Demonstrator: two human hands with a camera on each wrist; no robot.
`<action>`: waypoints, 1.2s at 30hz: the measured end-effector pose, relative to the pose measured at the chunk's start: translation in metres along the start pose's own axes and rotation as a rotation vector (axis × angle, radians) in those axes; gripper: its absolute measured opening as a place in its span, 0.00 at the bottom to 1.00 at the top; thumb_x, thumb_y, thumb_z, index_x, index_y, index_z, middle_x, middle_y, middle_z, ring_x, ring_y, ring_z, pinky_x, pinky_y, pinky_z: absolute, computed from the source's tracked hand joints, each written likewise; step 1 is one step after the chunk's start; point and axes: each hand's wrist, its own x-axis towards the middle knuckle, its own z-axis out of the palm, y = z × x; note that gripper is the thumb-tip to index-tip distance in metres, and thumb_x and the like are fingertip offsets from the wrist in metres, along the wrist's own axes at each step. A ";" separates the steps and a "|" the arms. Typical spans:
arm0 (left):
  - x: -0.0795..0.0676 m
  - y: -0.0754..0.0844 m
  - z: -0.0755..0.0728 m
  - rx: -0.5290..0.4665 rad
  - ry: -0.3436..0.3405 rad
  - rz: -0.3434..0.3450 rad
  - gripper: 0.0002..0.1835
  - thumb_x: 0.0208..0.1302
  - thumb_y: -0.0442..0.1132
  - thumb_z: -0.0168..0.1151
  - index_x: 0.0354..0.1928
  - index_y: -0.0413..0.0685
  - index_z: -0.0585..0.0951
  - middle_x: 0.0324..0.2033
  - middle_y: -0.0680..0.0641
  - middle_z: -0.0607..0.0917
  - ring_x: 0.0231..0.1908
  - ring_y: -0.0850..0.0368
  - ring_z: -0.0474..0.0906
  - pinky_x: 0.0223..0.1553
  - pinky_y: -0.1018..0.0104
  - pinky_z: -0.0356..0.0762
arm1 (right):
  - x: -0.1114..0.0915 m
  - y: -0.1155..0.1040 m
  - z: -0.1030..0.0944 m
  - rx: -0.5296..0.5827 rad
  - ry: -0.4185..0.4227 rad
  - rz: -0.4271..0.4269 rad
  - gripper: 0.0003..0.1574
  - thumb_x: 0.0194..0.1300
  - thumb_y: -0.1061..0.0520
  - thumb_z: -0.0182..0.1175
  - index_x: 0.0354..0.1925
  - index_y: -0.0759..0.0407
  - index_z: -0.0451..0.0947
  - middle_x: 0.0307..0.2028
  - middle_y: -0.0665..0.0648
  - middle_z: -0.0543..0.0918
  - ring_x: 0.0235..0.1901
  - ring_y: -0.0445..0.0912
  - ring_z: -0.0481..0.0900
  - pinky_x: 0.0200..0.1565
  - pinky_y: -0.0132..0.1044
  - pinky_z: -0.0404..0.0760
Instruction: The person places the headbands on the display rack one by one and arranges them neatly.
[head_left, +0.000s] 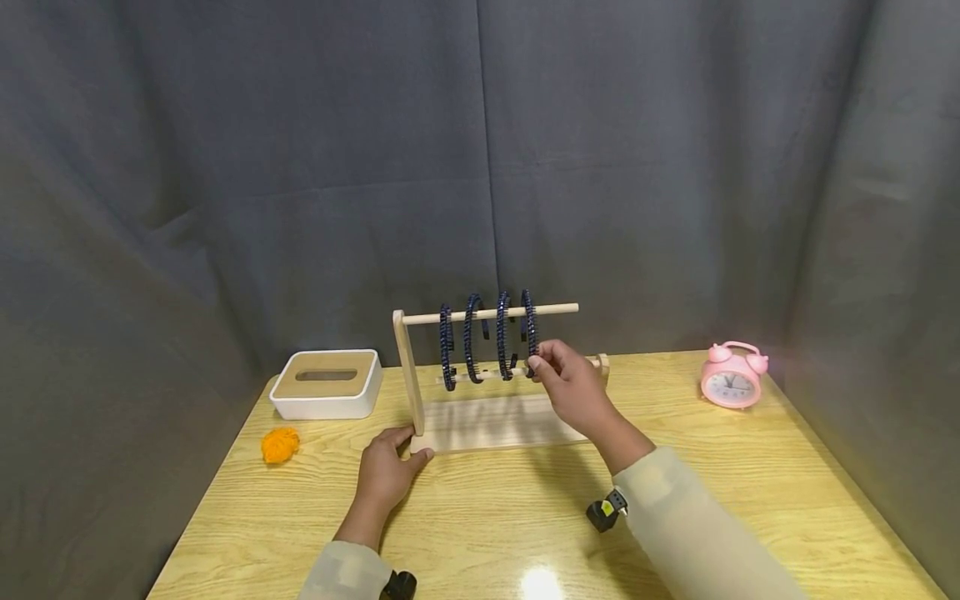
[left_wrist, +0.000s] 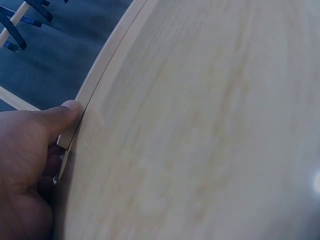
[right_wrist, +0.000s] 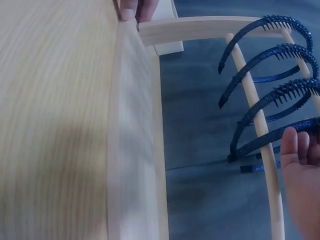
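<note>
Several dark blue toothed headbands hang in a row over the upper rod of a wooden rack (head_left: 487,427). My right hand (head_left: 573,390) pinches the rightmost headband (head_left: 532,321) low on its near side, between thumb and fingers. In the right wrist view this headband (right_wrist: 272,137) crosses a rod beside the fingertips. My left hand (head_left: 384,471) grips the left front corner of the rack's base, thumb along the front edge and fingers round the left side. The left wrist view shows that thumb pressed on the base edge (left_wrist: 95,82).
A white tissue box with a wooden lid (head_left: 322,404) stands left of the rack, an orange pompom (head_left: 280,446) in front of it. A pink twin-bell alarm clock (head_left: 732,379) stands at the far right. Dark curtains (head_left: 480,167) close off the table's back and sides.
</note>
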 end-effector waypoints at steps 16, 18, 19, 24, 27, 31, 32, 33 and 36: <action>0.000 0.000 0.000 0.009 0.002 -0.003 0.30 0.68 0.44 0.79 0.68 0.38 0.85 0.67 0.35 0.84 0.70 0.32 0.78 0.72 0.35 0.76 | -0.004 0.009 0.003 -0.047 0.021 0.021 0.14 0.88 0.47 0.54 0.54 0.54 0.78 0.49 0.57 0.88 0.52 0.52 0.87 0.50 0.47 0.85; -0.001 0.001 0.000 0.014 0.004 -0.001 0.29 0.68 0.43 0.79 0.67 0.38 0.85 0.67 0.35 0.84 0.70 0.31 0.78 0.72 0.35 0.76 | -0.005 0.010 0.003 -0.055 0.011 0.025 0.14 0.88 0.46 0.54 0.54 0.54 0.78 0.50 0.57 0.88 0.55 0.53 0.87 0.52 0.48 0.86; -0.001 0.001 0.000 0.015 0.006 0.001 0.29 0.68 0.43 0.79 0.67 0.38 0.85 0.67 0.35 0.84 0.70 0.31 0.78 0.72 0.35 0.76 | -0.006 0.011 0.003 -0.055 0.007 0.027 0.14 0.88 0.46 0.54 0.54 0.54 0.78 0.51 0.58 0.88 0.56 0.53 0.87 0.53 0.49 0.87; -0.001 0.001 0.000 0.019 0.004 0.006 0.29 0.69 0.44 0.78 0.67 0.37 0.85 0.66 0.35 0.84 0.70 0.31 0.78 0.72 0.34 0.76 | -0.007 0.011 0.003 -0.039 0.005 0.021 0.14 0.87 0.47 0.55 0.55 0.55 0.78 0.54 0.61 0.88 0.59 0.55 0.87 0.57 0.55 0.88; -0.001 0.001 0.000 0.023 0.000 0.011 0.29 0.69 0.44 0.78 0.67 0.38 0.85 0.67 0.35 0.84 0.70 0.31 0.78 0.71 0.34 0.76 | -0.007 0.011 0.002 -0.045 0.012 0.024 0.14 0.86 0.47 0.57 0.56 0.55 0.79 0.55 0.60 0.87 0.62 0.56 0.86 0.60 0.57 0.88; 0.000 0.001 0.000 0.023 -0.003 0.011 0.29 0.69 0.44 0.78 0.68 0.38 0.85 0.67 0.35 0.84 0.70 0.31 0.78 0.72 0.35 0.76 | -0.008 0.011 0.001 -0.057 0.015 0.036 0.16 0.85 0.46 0.59 0.58 0.55 0.81 0.57 0.58 0.87 0.65 0.57 0.84 0.65 0.57 0.86; 0.000 0.001 0.000 0.024 -0.002 0.012 0.29 0.69 0.44 0.78 0.68 0.38 0.85 0.67 0.35 0.84 0.70 0.31 0.78 0.72 0.35 0.76 | -0.008 0.011 0.001 -0.054 0.016 0.039 0.16 0.85 0.46 0.60 0.58 0.55 0.81 0.57 0.58 0.87 0.65 0.57 0.84 0.66 0.57 0.86; 0.000 0.001 0.000 0.022 -0.003 0.009 0.29 0.69 0.44 0.78 0.68 0.38 0.85 0.67 0.35 0.84 0.70 0.31 0.78 0.72 0.35 0.76 | -0.009 0.011 0.001 -0.052 0.016 0.041 0.17 0.85 0.46 0.60 0.59 0.55 0.81 0.57 0.58 0.87 0.65 0.57 0.84 0.66 0.57 0.86; -0.001 0.001 0.000 0.014 -0.004 0.000 0.29 0.68 0.44 0.79 0.68 0.38 0.85 0.68 0.35 0.84 0.71 0.31 0.77 0.73 0.34 0.75 | -0.009 0.012 0.001 -0.048 0.021 0.039 0.16 0.85 0.46 0.60 0.58 0.55 0.81 0.57 0.58 0.87 0.65 0.56 0.84 0.66 0.57 0.86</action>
